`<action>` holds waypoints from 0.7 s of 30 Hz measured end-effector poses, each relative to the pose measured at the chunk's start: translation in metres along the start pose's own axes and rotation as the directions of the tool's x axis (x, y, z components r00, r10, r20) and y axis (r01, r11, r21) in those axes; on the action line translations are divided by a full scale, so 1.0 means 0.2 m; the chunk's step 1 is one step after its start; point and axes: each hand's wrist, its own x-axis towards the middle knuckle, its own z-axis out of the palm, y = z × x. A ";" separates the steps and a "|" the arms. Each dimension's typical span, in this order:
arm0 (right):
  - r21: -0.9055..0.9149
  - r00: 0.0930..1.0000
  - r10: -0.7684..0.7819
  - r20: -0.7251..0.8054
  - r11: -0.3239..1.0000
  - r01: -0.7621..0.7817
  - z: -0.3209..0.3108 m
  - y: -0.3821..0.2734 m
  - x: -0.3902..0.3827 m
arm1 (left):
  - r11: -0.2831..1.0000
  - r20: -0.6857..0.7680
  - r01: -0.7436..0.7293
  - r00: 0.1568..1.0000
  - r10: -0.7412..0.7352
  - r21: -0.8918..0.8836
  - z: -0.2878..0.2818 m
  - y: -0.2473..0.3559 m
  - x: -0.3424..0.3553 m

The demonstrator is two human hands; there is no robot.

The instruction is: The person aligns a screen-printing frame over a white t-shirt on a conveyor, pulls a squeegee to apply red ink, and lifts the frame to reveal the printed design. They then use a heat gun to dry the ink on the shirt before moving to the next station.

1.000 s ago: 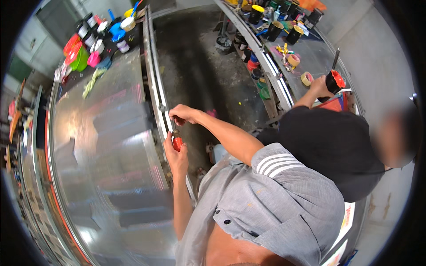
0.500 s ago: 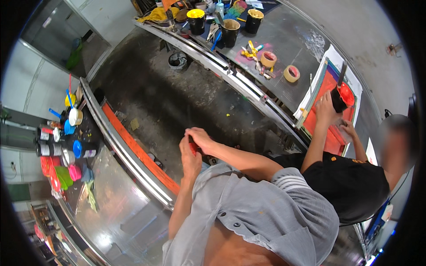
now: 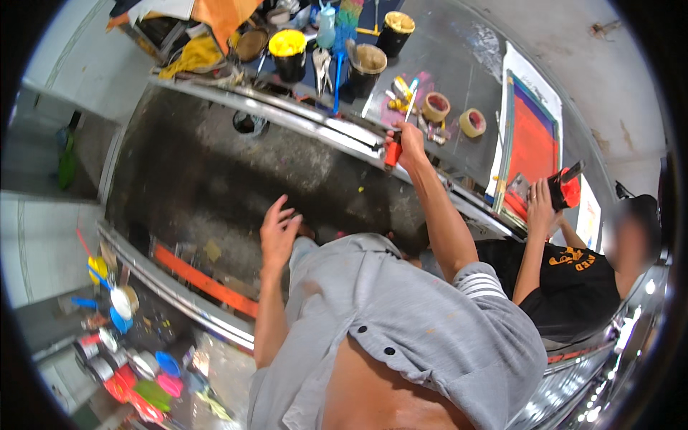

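Note:
Out over the near edge of the far table, my right hand point(image 3: 410, 147) is closed round a red-handled screwdriver point(image 3: 393, 153), its thin shaft pointing up and away from me. My left hand point(image 3: 278, 233) hangs over the floor gap in front of me, fingers spread and holding nothing. Close to the screwdriver's tip lie small yellow tubes point(image 3: 398, 97) and a roll of tape point(image 3: 436, 107). A second tape roll point(image 3: 473, 122) sits further right.
At right, a co-worker in black point(image 3: 552, 294) holds a black pot of red ink point(image 3: 565, 190) by a red printing screen point(image 3: 532, 140). Ink pots stand on the far table, including a yellow one point(image 3: 288, 54). Cups and bottles crowd the lower-left table. An orange beam point(image 3: 204, 281) runs along it.
My hands have parted. The right one has moved forward to the far table with the red-handled tool; the left has opened. The view has turned, and the co-worker's pot is lower.

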 end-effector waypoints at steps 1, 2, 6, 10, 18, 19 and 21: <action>-0.028 1.000 -0.023 0.020 0.999 0.024 0.04 -0.04 0.07 | 0.999 -0.034 0.039 0.999 -0.039 0.005 -0.13 -0.01 0.08; -0.065 1.000 -0.021 -0.006 0.998 0.021 0.06 -0.06 0.13 | 0.995 -0.051 0.092 0.995 -0.090 0.040 -0.25 -0.02 0.14; -0.154 0.995 0.038 -0.097 0.987 -0.052 0.08 -0.08 0.36 | 0.957 -0.119 0.244 0.967 -0.227 0.155 -0.59 -0.03 0.38; -0.455 0.960 -0.274 -0.056 0.863 0.220 0.09 -0.15 0.62 | 0.922 -0.141 0.331 0.941 -0.307 0.202 -0.70 -0.06 0.58; -0.529 0.488 -0.872 -0.031 0.428 0.733 0.30 -0.25 0.25 | 0.701 -0.267 0.568 0.822 -0.502 0.431 -0.64 -0.45 0.68; -0.401 0.551 -0.835 -0.012 0.508 0.762 0.37 -0.19 0.13 | 0.614 -0.278 0.556 0.824 -0.493 0.560 -0.62 -0.49 0.65; -0.379 0.751 -0.635 0.180 0.660 0.649 0.50 -0.09 -0.09 | 0.477 -0.256 0.643 0.718 -0.647 0.599 -0.56 -0.55 0.56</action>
